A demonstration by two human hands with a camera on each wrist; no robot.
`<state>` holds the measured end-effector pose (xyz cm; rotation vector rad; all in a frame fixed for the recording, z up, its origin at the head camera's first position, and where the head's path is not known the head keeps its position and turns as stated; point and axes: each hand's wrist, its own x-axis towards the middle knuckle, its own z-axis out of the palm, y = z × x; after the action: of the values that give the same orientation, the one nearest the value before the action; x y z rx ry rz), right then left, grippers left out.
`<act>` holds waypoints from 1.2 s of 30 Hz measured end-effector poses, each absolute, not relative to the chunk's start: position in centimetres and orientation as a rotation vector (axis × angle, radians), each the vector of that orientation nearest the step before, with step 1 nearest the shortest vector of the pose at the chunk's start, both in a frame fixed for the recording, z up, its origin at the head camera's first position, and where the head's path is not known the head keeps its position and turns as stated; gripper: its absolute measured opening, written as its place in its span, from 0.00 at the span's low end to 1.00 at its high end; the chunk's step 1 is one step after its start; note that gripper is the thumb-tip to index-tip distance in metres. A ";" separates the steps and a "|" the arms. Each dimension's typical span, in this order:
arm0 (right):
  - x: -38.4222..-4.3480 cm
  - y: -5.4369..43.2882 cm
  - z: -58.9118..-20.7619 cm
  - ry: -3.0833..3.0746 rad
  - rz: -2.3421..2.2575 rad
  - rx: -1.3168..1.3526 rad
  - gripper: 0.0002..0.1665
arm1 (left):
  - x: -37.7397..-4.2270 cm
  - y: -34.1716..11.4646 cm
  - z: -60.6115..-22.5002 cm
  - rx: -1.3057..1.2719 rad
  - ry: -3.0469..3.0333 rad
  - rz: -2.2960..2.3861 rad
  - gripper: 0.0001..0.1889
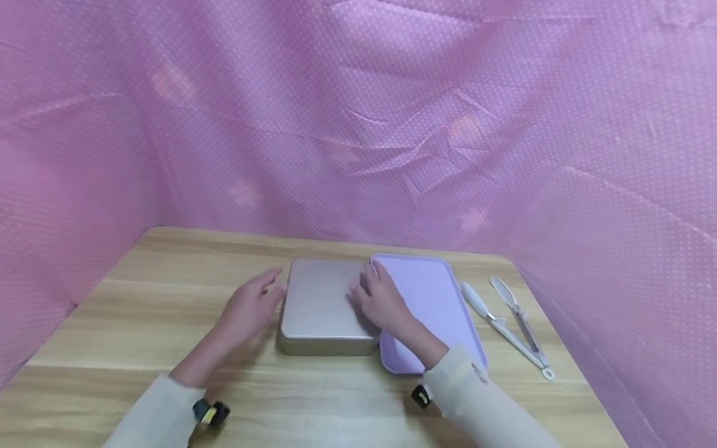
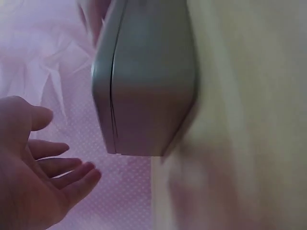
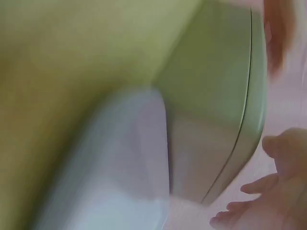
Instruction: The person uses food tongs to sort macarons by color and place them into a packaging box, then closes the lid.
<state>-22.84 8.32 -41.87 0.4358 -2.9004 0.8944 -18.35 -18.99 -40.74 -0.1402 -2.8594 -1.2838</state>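
A closed champagne-coloured metal box (image 1: 325, 298) with a rounded lid lies flat on the wooden table. Just off its left side is my left hand (image 1: 249, 308), thumb and fingers spread and loosely bent, holding nothing. My right hand (image 1: 383, 302) hovers at the right edge of the lid, fingers relaxed, partly covering that edge in the head view. In the left wrist view a gap shows between the left hand (image 2: 38, 172) and the box (image 2: 148, 86), whose lid seam runs along the side. The right wrist view shows the right hand (image 3: 283, 187) beside the lid, also holding nothing.
A shallow lilac tray (image 1: 431, 298) lies against the box's right side, under my right forearm. Right of the tray, white-tipped tongs (image 1: 512, 333) lie spread on the table (image 1: 168, 298). Pink dotted cloth (image 1: 358, 124) hangs around the table's back and sides.
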 end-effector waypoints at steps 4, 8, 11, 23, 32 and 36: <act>-20.1 7.5 -42.2 -2.978 0.782 0.626 0.47 | -22.5 -17.2 -40.9 -0.316 -2.892 -0.919 0.31; -19.0 7.3 -42.7 -3.033 0.606 0.682 0.50 | -25.4 -15.5 -42.4 -0.442 -2.963 -0.724 0.35; -18.8 7.2 -42.9 -3.036 0.539 0.685 0.49 | -26.1 -15.1 -43.1 -0.457 -3.024 -0.709 0.38; -18.7 6.9 -43.3 -3.053 0.469 0.655 0.46 | -26.0 -14.7 -43.7 -0.446 -3.056 -0.804 0.38; -18.5 6.5 -43.2 -3.054 0.473 0.658 0.46 | -25.8 -14.9 -43.7 -0.418 -3.064 -0.805 0.37; -18.6 6.4 -43.3 -3.033 0.480 0.658 0.45 | -25.8 -15.0 -43.5 -0.404 -3.076 -0.784 0.37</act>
<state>-18.60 6.43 -43.26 0.6576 -3.0329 0.4795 -25.76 -15.00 -43.52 -0.4038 -3.0764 -0.7843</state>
